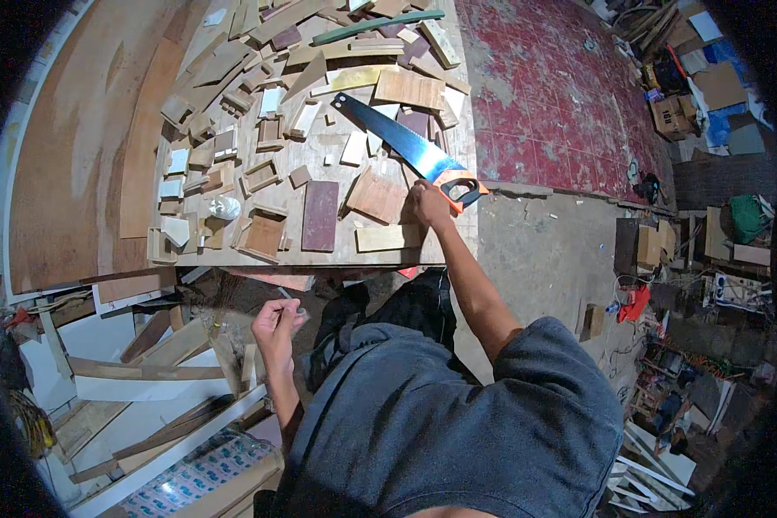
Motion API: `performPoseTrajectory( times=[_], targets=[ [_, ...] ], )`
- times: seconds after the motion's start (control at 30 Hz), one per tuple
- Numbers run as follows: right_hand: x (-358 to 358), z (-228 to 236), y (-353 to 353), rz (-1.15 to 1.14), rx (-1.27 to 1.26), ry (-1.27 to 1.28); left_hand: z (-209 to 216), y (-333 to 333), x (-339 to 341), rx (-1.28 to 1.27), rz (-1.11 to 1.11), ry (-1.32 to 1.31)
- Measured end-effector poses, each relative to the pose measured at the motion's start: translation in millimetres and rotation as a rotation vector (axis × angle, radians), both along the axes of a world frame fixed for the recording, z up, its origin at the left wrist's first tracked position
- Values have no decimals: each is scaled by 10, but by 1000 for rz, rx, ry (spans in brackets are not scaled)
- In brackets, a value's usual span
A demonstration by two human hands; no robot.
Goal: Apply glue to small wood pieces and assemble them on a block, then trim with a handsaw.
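Observation:
A handsaw (406, 145) with a broad steel blade and an orange and black handle lies across the bench, its tip pointing far left. My right hand (432, 205) is against the near left side of its handle, fingers curled and partly hidden; whether they grip the saw or something beside it is unclear. Short of the bench's front edge, my left hand (274, 332) is raised with its fingers pinched around a small thin stick (286, 293), too small to identify. Around the saw lie a dark red rectangular board (320, 216), a pale wooden strip (387, 238) and a brown wooden block (375, 194).
Many wood offcuts and small open wooden boxes (263, 233) cover the bench (293, 250). A white roundish object (224, 207) sits among them. Scrap boards (147, 373) lean at lower left. A cardboard box (672, 117) and clutter line the right side, beyond a worn red floor (544, 104).

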State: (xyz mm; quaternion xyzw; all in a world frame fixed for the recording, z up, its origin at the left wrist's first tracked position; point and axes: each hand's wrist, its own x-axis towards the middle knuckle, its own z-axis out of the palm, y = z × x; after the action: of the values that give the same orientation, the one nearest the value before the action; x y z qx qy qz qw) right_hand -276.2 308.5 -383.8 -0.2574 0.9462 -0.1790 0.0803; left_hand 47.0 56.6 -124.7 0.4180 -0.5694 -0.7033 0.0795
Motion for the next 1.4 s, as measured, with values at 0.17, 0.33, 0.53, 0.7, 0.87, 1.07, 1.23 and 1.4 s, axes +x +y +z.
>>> performPoseTrajectory(
  times=[0.17, 0.33, 0.53, 0.7, 0.87, 1.07, 1.23, 1.4],
  targets=[
    [-63, -2, 147, 98, 119, 45, -163, 442, -220, -44, -59, -60],
    [85, 185, 187, 176, 60, 0, -633, 1083, -297, -14, -112, -198],
    [352, 299, 638, 398, 58, -191, -761, 1955, -666, 68, -131, -337],
    [212, 213, 872, 538, 21, -214, -769, 2223, -867, 115, -177, -311],
    [-102, 365, 716, 427, -51, -328, -1039, 1938, -836, 76, -231, -396],
    [-1089, 612, 651, -363, -332, -109, -1097, 1468, -847, -53, -194, -397],
    [-1693, 428, 591, -466, -110, -302, -1014, 1336, -941, -84, -199, -371],
    [-1882, 229, 447, -377, 58, -388, -939, 1441, -914, 28, -108, -389]
  ],
)
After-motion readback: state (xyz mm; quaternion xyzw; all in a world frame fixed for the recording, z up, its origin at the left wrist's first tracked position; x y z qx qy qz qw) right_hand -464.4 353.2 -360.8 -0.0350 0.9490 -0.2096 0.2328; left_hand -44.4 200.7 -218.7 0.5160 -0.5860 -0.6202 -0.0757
